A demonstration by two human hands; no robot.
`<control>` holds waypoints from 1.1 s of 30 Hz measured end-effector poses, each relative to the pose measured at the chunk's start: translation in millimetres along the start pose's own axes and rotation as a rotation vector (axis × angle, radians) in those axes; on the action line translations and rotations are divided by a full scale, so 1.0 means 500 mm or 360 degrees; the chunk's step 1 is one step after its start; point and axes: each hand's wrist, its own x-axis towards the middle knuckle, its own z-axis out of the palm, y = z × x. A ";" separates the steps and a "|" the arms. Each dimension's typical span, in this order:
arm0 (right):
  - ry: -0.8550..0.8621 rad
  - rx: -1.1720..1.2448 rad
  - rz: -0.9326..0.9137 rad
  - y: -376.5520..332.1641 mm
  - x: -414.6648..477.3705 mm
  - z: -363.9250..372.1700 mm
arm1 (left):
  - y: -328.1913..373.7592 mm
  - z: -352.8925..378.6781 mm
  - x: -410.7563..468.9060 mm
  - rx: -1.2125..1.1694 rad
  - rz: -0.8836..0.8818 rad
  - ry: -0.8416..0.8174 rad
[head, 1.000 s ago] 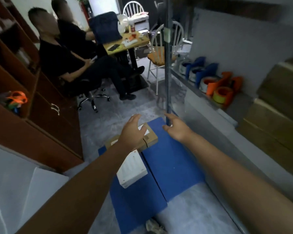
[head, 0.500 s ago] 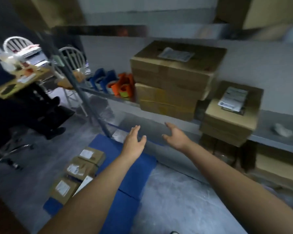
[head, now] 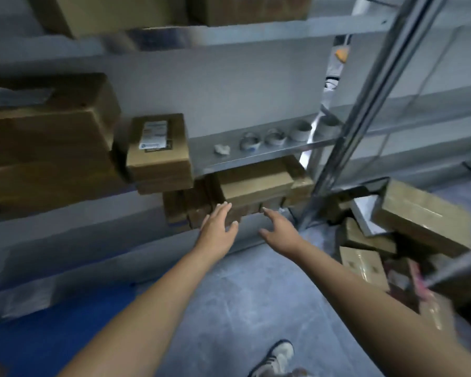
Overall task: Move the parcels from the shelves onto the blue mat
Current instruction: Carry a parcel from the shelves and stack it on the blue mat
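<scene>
Your left hand [head: 218, 227] and right hand [head: 278, 231], each grip open and empty, near a parcel [head: 256, 186] under the shelf [head: 256, 156]; several more not yet on the blue mat [head: 52, 336]

This is a parcel storeroom or packing area. Its steel shelving [head: 256, 157], braced by a bare metal upright [head: 365, 118], carries stacked cardboard parcels [head: 52, 137], one bearing a printed shipping label [head: 154, 136]. On one shelf sit rolls of packing tape [head: 275, 137]. More boxes [head: 419, 213] lie heaped on the grey concrete floor [head: 242, 295], beside a blue mat [head: 52, 336].
</scene>
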 end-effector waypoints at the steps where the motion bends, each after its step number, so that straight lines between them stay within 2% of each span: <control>1: 0.0075 0.0018 0.0035 0.032 -0.017 -0.028 | 0.028 0.029 0.006 0.0013 0.0042 -0.0032; 9: 0.0510 0.0231 0.0274 0.303 -0.136 -0.247 | 0.277 0.282 0.047 0.0157 0.0317 -0.0310; 19: 0.0699 0.0492 0.0499 0.675 -0.202 -0.507 | 0.559 0.644 0.093 0.0097 0.0380 -0.0538; 25: 0.0705 0.0570 0.0623 0.805 -0.197 -0.588 | 0.638 0.743 0.132 0.0116 0.0378 -0.0624; 33: 0.0733 0.0640 0.0732 0.933 -0.085 -0.692 | 0.674 0.864 0.282 0.0115 0.0285 -0.0647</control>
